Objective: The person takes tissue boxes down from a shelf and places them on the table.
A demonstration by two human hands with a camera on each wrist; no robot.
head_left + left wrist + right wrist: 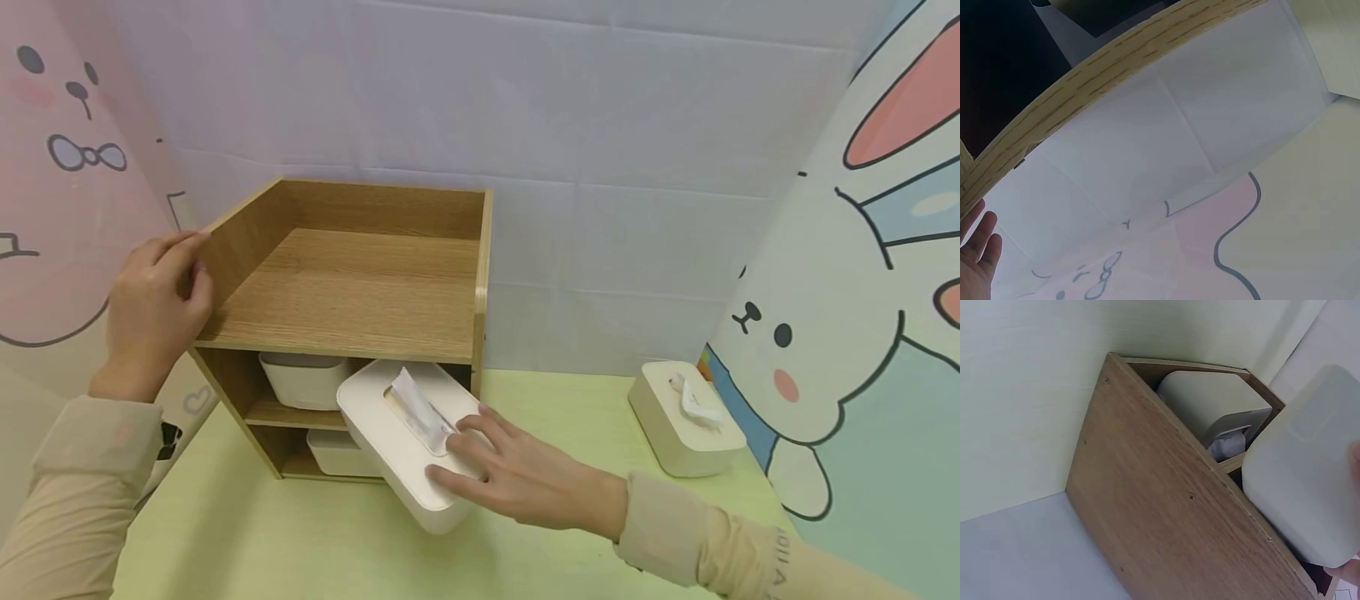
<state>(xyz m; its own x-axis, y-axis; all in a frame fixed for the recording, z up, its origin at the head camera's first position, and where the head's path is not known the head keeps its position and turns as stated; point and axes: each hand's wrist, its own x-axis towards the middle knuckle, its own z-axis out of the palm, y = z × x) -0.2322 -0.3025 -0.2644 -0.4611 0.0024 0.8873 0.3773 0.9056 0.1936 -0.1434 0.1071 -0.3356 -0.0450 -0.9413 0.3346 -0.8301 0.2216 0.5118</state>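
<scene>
Right hand [517,479] grasping white tissue box [412,429], fingers spread over the lid beside the slot, tissue [420,408] poking out. Box is tilted, off the worktop [555,550], in front of the right part of the wooden shelf [375,287]; its far end is at the middle compartment's opening, near end sticks out over the worktop. Right wrist view: same box just by the front edge of the right side panel [1166,494], fingertips at the picture's border.

Left hand [153,304] gripping the shelf's left side panel [247,242] at the upper front corner; left wrist view has only part of that hand, fingers by the panel edge.

Shelf stands on the worktop's left part, towards its back edge. Top tray is bare wood. Middle compartment: white box [303,383] on the left side. Lower compartment: another white box [341,454], partly hidden by the held one; tissue in its slot shows in the right wrist view.

Second tissue box [678,425] sits near the worktop's back right corner, by its right edge, tissue up. Rabbit-print wall panel [840,333] beside it; pale wall sheet [637,167] behind the worktop.
</scene>
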